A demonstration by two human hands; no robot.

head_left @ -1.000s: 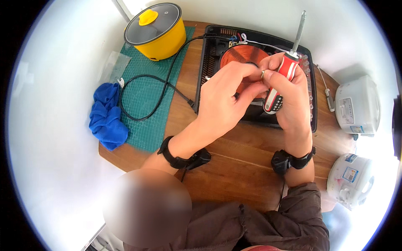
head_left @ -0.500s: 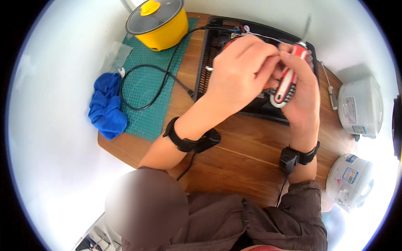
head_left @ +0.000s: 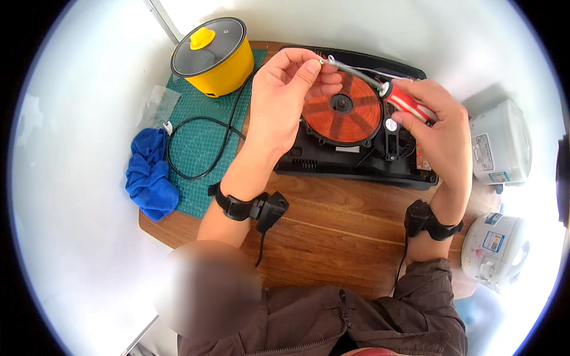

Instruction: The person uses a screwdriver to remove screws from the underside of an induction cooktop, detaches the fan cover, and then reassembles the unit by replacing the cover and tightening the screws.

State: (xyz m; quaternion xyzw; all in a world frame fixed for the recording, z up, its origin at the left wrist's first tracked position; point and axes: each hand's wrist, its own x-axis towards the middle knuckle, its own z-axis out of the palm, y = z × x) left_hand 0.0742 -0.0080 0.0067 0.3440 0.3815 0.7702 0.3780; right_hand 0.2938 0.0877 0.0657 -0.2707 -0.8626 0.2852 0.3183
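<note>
My left hand, up over the open black appliance, pinches a small metal piece, apparently a screw, between thumb and forefinger. My right hand grips the red, white and black screwdriver, whose metal shaft points left and reaches to the small piece. Whether tip and piece touch is unclear. Below them lies a round copper coil inside the appliance, with thin white and dark wires. Black devices are strapped to both of my forearms.
A yellow pot with glass lid stands on a green mat at back left, beside a black cable, clear bag and blue cloth. Two white appliances stand at right. The wooden table has white walls around it.
My hands have moved apart: the left went up and leftward, uncovering the coil, while the right moved right and swung the screwdriver from upright to pointing left, toward my left fingertips.
</note>
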